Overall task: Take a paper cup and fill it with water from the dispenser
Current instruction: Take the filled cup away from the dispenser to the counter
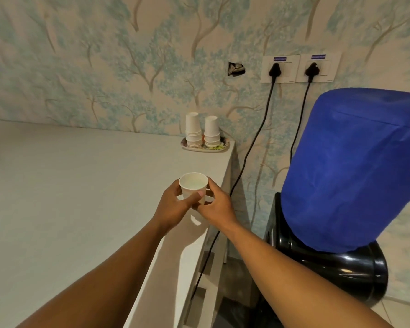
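A white paper cup (193, 185) is held upright above the right end of the pale counter (81, 185); its inside looks empty. My left hand (175, 207) grips its side with the thumb across the front. My right hand (217, 204) closes around its lower part from the right. The water dispenser (341, 268) stands to the right of the counter, black-bodied, with a bottle under a blue cover (355, 166) on top. Its taps are hidden from view.
Two stacks of upturned paper cups (202, 132) stand on a small tray (192, 147) at the counter's far right corner. Two black cables (246, 157) hang from wall sockets (294, 68) into the gap between counter and dispenser.
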